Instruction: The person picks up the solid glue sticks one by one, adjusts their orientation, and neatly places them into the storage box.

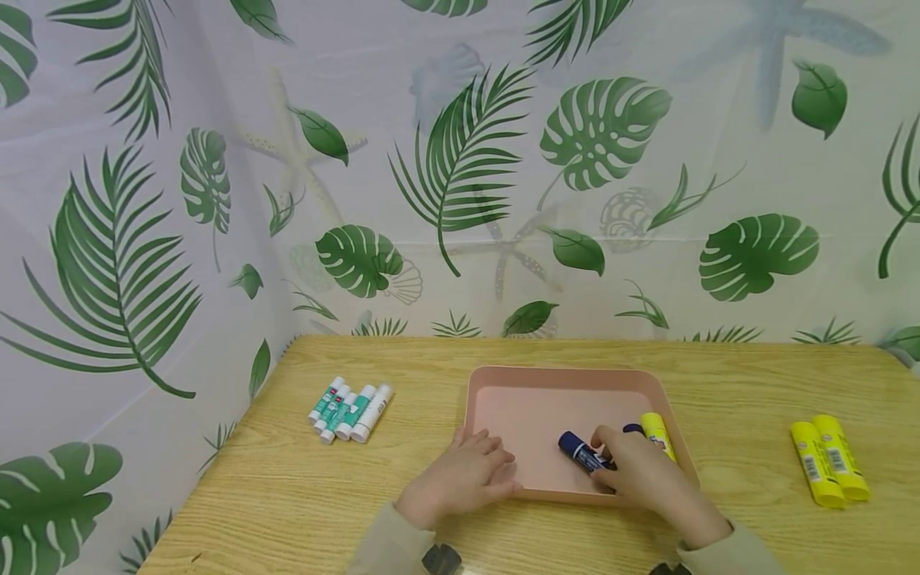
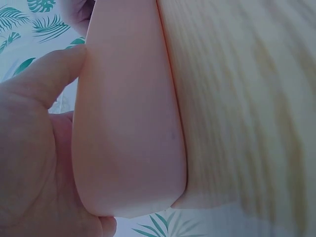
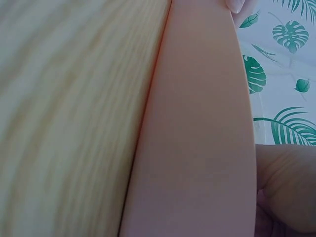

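Note:
A pink tray [image 1: 528, 419] lies on the table. At its front left corner rests my left hand [image 1: 463, 475], fingers relaxed over the rim; the left wrist view shows its thumb [image 2: 64, 66] against the tray's front wall [image 2: 128, 113]. Inside the tray, my right hand [image 1: 640, 469] pinches the end of a dark blue glue stick [image 1: 580, 452] between thumb and curled fingers. Another dark blue cap [image 1: 633, 429] shows just behind that hand, the rest of it hidden. Next to it lies a yellow glue stick [image 1: 657, 434], partly covered by the hand.
Several small teal-and-white glue sticks [image 1: 347, 414] and a larger white one [image 1: 372, 413] lie together on the table's left. Two yellow glue sticks [image 1: 830, 461] lie side by side at the right. A leaf-patterned cloth [image 1: 460, 271] hangs behind the wooden table [image 1: 287, 495].

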The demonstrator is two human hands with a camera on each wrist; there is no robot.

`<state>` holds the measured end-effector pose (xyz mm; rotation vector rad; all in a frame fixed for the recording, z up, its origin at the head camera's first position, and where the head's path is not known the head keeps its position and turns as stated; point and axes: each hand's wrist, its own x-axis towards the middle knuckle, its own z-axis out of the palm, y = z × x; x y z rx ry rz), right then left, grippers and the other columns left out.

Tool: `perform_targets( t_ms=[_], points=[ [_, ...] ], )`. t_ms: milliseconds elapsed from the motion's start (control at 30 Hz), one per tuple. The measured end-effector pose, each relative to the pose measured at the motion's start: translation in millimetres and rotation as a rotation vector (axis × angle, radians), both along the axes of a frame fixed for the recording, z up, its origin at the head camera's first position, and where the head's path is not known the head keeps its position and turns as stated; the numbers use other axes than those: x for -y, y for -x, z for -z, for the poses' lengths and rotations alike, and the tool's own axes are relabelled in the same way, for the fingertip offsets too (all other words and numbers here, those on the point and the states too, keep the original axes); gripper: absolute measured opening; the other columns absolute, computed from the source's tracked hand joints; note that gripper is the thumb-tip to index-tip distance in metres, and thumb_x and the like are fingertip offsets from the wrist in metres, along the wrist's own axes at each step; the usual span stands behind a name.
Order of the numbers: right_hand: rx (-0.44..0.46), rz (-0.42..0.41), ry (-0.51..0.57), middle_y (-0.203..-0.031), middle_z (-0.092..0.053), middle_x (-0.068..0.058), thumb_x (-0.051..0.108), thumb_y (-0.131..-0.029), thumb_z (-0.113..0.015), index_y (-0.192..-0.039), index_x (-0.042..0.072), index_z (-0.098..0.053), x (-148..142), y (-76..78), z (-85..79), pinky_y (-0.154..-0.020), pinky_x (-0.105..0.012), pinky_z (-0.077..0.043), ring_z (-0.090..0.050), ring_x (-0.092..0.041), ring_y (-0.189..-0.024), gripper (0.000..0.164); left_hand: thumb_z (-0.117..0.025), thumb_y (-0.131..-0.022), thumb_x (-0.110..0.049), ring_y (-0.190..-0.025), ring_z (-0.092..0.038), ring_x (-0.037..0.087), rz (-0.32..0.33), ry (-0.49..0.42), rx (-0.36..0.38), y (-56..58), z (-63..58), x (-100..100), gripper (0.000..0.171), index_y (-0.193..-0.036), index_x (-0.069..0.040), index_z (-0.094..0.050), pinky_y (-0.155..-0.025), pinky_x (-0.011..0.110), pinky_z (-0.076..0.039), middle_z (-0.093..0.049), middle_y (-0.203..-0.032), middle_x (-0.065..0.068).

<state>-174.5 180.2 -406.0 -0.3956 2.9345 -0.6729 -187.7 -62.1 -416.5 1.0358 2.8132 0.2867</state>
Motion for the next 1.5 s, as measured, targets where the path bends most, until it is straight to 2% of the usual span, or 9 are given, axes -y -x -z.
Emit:
perform_targets(
  t_ms=[400,700,900,1133,1267,1500],
  points=[
    [0.008,-0.001,-0.051,-0.073,-0.056,-0.001,0.01,-0.072,-0.071,-0.094,0.006,-0.057,0.4,0.7,2.1,-0.052,-0.029,-0.043,-0.049,-0.011,-0.061,0.026,-0.042,-0.089,-0.048,-0.124,-0.032,0.024,0.008,-0.004,-0.018,-0.1,1.2,0.5,0.045,-0.116,-0.015,-0.057,-0.1,0.052,-0.018,-0.047,-0.127,0.005],
    [0.001,0.008,-0.09,-0.069,-0.05,-0.001,0.01,-0.074,-0.069,-0.098,0.003,-0.055,0.9,1.0,0.6,-0.048,-0.027,-0.037,-0.044,-0.013,-0.058,0.029,-0.041,-0.089,-0.049,-0.125,-0.032,0.025,0.01,-0.003,-0.021,0.4,2.4,0.9,0.046,-0.117,-0.016,-0.057,-0.1,0.051,-0.018,-0.048,-0.127,0.004],
    [-0.038,0.013,-0.144,-0.08,-0.054,-0.007,0.012,-0.074,-0.07,-0.103,0.004,-0.053,1.0,0.3,0.6,-0.052,-0.029,-0.041,-0.046,-0.015,-0.063,0.035,-0.041,-0.089,-0.049,-0.124,-0.032,0.025,0.013,0.001,-0.033,0.7,3.6,0.9,0.046,-0.117,-0.016,-0.057,-0.1,0.051,-0.018,-0.048,-0.126,0.004],
    [-0.123,-0.02,-0.194,-0.081,-0.049,-0.007,0.013,-0.076,-0.068,-0.093,0.013,-0.061,0.1,-2.9,2.8,-0.048,-0.027,-0.041,-0.045,-0.013,-0.059,0.019,-0.041,-0.089,-0.049,-0.124,-0.032,0.025,0.012,-0.001,-0.03,0.3,3.4,1.0,0.046,-0.117,-0.015,-0.057,-0.101,0.051,-0.018,-0.048,-0.126,0.004],
    [-0.11,-0.01,-0.211,-0.08,-0.046,-0.007,0.014,-0.077,-0.068,-0.089,0.015,-0.062,0.1,-3.0,3.2,-0.045,-0.026,-0.038,-0.043,-0.013,-0.056,0.013,-0.04,-0.089,-0.049,-0.125,-0.032,0.025,0.013,0.0,-0.029,-0.1,3.0,1.2,0.047,-0.117,-0.016,-0.057,-0.1,0.051,-0.018,-0.048,-0.126,0.004],
    [-0.102,0.008,-0.209,-0.079,-0.044,-0.009,0.014,-0.077,-0.067,-0.089,0.011,-0.061,-1.0,-3.4,2.2,-0.047,-0.028,-0.039,-0.045,-0.015,-0.058,0.014,-0.039,-0.089,-0.05,-0.125,-0.031,0.024,0.011,0.001,-0.022,-0.5,3.2,1.1,0.048,-0.118,-0.016,-0.056,-0.101,0.051,-0.017,-0.047,-0.127,0.004]
  ],
)
